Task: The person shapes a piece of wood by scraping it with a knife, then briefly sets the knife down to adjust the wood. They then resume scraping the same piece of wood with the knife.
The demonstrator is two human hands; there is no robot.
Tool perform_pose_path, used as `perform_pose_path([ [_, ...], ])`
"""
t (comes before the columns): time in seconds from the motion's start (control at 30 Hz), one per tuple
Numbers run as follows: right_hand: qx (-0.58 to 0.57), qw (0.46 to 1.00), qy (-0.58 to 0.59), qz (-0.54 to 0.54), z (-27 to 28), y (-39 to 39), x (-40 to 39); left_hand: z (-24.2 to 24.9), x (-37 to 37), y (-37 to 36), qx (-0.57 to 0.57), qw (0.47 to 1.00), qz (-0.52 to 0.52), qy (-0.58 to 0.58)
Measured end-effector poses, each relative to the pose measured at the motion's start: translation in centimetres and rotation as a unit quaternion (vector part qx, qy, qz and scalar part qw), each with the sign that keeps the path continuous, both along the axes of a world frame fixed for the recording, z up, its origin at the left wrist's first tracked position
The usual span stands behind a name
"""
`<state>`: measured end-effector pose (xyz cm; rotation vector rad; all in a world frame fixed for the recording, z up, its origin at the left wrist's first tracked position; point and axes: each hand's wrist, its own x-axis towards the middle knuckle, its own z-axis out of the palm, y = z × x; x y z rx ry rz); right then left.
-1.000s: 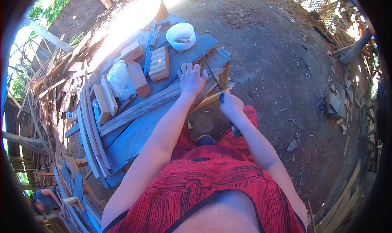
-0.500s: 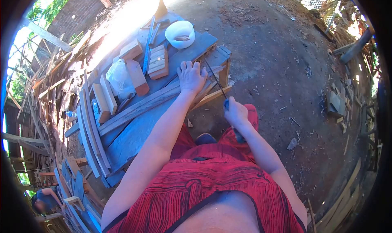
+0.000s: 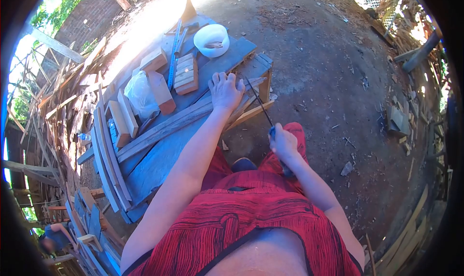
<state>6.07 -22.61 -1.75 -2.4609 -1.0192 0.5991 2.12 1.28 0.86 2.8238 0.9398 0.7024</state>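
Observation:
My left hand [image 3: 226, 92] presses down on a long rough wooden strip [image 3: 179, 123], its fingers bent over the far side and its thumb apart. The strip lies across the blue-grey workbench [image 3: 157, 167], and its tip sticks out past the right edge. My right hand [image 3: 284, 144] is wrapped round the blue handle of what looks like a handsaw [image 3: 261, 103]. Its thin dark blade, seen almost edge-on, crosses the strip near that tip, just right of my left hand. Whether the teeth have cut into the wood cannot be made out.
Wood blocks [image 3: 186, 75], a blue ruler [image 3: 173, 63], a white bowl [image 3: 211, 40] and a clear plastic bag [image 3: 141, 96] lie on the bench. Curved strips [image 3: 108, 155] rest at its left end. Scrap wood piles [image 3: 67, 99] stand left. Another person [image 3: 57, 235] is at lower left.
My right hand and the saw have moved back slightly toward my body, down and to the right. My left hand stays in place on the strip.

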Motion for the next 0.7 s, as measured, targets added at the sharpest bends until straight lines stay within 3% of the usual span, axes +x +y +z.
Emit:
perform_pose_path([
  [0.17,0.017,0.997,-0.068,0.008,-0.5,6.2,2.6,-0.1,0.1,0.3,0.010,1.000,0.000,-0.013],
  [0.5,-0.016,1.000,-0.005,0.002,0.3,0.2,-0.2,0.0,0.1,0.2,0.000,1.000,-0.002,-0.015],
  [0.7,0.042,0.997,-0.068,0.009,-0.6,8.2,3.4,-0.2,0.0,0.3,0.014,1.000,-0.001,-0.013],
])
